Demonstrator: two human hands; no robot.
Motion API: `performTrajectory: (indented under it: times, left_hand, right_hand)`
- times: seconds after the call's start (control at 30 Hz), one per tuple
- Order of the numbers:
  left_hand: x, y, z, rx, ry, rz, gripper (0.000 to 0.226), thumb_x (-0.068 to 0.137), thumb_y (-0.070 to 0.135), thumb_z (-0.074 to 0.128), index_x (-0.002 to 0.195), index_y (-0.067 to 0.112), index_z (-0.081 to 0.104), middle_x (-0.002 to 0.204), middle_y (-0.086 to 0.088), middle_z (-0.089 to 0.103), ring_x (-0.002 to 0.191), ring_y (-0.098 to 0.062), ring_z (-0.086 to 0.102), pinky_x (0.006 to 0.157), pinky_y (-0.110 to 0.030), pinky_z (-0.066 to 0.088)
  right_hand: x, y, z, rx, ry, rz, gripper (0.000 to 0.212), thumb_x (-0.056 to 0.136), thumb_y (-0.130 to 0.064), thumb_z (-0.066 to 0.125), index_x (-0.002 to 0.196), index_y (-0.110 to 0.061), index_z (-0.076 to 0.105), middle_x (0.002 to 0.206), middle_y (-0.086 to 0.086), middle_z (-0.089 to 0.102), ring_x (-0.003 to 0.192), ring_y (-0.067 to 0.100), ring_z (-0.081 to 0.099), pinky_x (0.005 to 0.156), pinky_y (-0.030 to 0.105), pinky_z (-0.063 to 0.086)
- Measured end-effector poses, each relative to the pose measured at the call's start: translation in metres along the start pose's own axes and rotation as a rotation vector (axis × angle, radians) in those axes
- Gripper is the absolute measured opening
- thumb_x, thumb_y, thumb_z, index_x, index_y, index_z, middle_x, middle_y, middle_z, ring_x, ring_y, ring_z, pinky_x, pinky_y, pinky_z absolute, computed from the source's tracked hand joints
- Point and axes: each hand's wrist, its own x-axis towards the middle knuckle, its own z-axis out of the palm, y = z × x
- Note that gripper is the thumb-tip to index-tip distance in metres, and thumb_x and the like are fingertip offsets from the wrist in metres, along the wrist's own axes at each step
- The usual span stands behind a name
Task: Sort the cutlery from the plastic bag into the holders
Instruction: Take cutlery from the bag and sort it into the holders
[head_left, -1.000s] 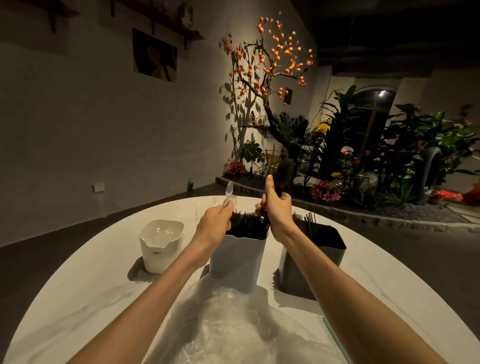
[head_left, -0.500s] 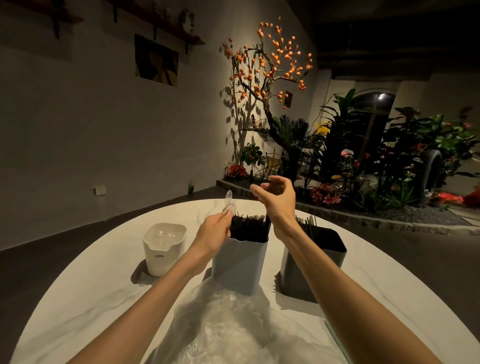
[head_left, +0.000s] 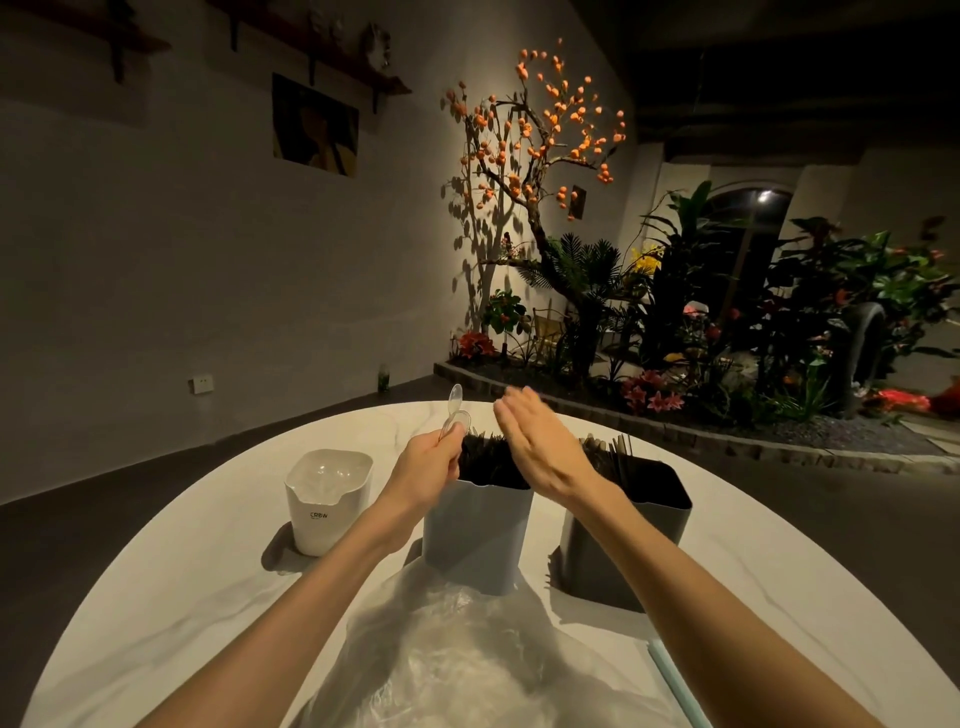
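Observation:
Three holders stand on the round white table (head_left: 156, 597). The white holder (head_left: 327, 501) at the left shows clear cutlery inside. The grey-blue holder (head_left: 475, 535) in the middle is packed with black cutlery. The dark holder (head_left: 631, 530) at the right carries dark utensils. My left hand (head_left: 428, 462) grips clear plastic spoons (head_left: 454, 413) just left of the middle holder's rim. My right hand (head_left: 537, 441) hovers flat over the middle holder, fingers straight, holding nothing. The crumpled clear plastic bag (head_left: 457, 660) lies in front of the holders between my forearms.
A pale blue strip (head_left: 675, 680) lies at the table's near right edge. Beyond the table runs a raised planter (head_left: 675, 431) with a tree bearing orange fruit and many plants. A grey wall stands to the left.
My right hand held a black utensil above the middle holder, let it go, and now hovers flat and empty over that holder. My left hand keeps the clear spoons almost still.

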Motion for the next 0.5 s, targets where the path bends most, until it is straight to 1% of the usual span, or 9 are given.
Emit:
performTrajectory:
  times: [0.07,0.13,0.2,0.23,0.27,0.33,0.4,0.43,0.5]
  left_hand:
    - [0.001,0.000,0.000,-0.016,0.011,0.008,0.046,0.107,0.039,0.042,0.067,0.016,0.044,0.049,0.010,0.039,0.051,-0.007,0.032,0.046,-0.016,0.028]
    - [0.000,0.000,0.001,0.002,0.049,0.029,0.044,0.107,0.035,0.043,0.070,0.013,0.054,0.052,0.006,0.043,0.054,-0.009,0.037,0.052,-0.020,0.031]
    - [-0.006,0.003,0.001,0.019,0.060,0.034,0.041,0.107,0.033,0.043,0.078,0.012,0.062,0.055,0.003,0.045,0.053,-0.009,0.039,0.051,-0.020,0.033]
    - [-0.010,0.005,0.000,0.001,0.029,0.016,0.040,0.108,0.033,0.042,0.083,0.011,0.064,0.054,0.003,0.044,0.049,-0.007,0.038,0.046,-0.018,0.031]
    - [-0.015,0.006,-0.002,-0.043,-0.032,-0.015,0.039,0.108,0.034,0.041,0.090,0.009,0.064,0.053,0.004,0.043,0.046,-0.006,0.035,0.041,-0.017,0.028]
    - [-0.024,0.011,-0.008,-0.175,-0.186,-0.060,0.038,0.108,0.037,0.041,0.101,0.006,0.062,0.055,0.004,0.038,0.045,-0.007,0.028,0.040,-0.019,0.021]
    - [-0.031,0.014,-0.014,-0.246,-0.292,-0.065,0.036,0.107,0.038,0.043,0.103,0.007,0.061,0.060,0.004,0.033,0.049,-0.008,0.024,0.042,-0.021,0.018]
    - [-0.035,0.016,-0.018,-0.242,-0.321,-0.059,0.034,0.107,0.037,0.043,0.103,0.007,0.060,0.061,0.004,0.032,0.050,-0.008,0.023,0.043,-0.021,0.018]
    - [-0.043,0.018,-0.022,-0.229,-0.356,-0.044,0.031,0.108,0.032,0.041,0.105,0.007,0.060,0.062,0.004,0.032,0.051,-0.008,0.023,0.044,-0.020,0.019]
  right_hand:
    - [-0.008,-0.001,0.003,-0.016,-0.121,0.006,0.060,0.109,-0.043,0.018,0.142,-0.004,0.048,0.152,0.015,0.044,0.147,0.026,0.030,0.121,0.035,0.016]
    - [-0.011,0.001,0.004,-0.047,-0.198,0.038,0.060,0.108,-0.045,0.014,0.149,-0.009,0.040,0.159,0.012,0.035,0.152,0.025,0.018,0.123,0.042,0.010]
    - [-0.011,0.003,0.002,-0.056,-0.176,0.028,0.059,0.108,-0.047,0.013,0.155,-0.016,0.030,0.164,0.005,0.023,0.154,0.020,0.009,0.125,0.045,0.006]
    - [-0.012,0.001,0.002,-0.005,-0.103,0.021,0.058,0.107,-0.049,0.015,0.155,-0.019,0.030,0.164,0.002,0.024,0.154,0.018,0.011,0.126,0.044,0.008]
    - [-0.014,-0.003,0.002,0.092,0.014,0.000,0.056,0.107,-0.050,0.021,0.152,-0.022,0.037,0.161,0.000,0.032,0.151,0.015,0.021,0.125,0.043,0.015]
    - [-0.016,-0.019,-0.004,0.414,0.207,-0.067,0.046,0.102,-0.053,0.037,0.136,-0.029,0.056,0.140,-0.006,0.057,0.130,0.008,0.050,0.113,0.040,0.040]
    - [-0.018,-0.038,-0.016,0.626,0.145,-0.116,0.041,0.095,-0.057,0.052,0.128,-0.034,0.061,0.115,-0.010,0.067,0.104,0.005,0.062,0.091,0.030,0.054]
    - [-0.019,-0.045,-0.021,0.585,0.084,-0.152,0.041,0.093,-0.056,0.057,0.127,-0.035,0.062,0.108,-0.011,0.069,0.096,0.005,0.064,0.082,0.025,0.055]
    - [-0.021,-0.054,-0.028,0.452,0.062,-0.214,0.035,0.091,-0.051,0.065,0.120,-0.030,0.069,0.101,-0.011,0.071,0.089,0.004,0.066,0.072,0.020,0.055]
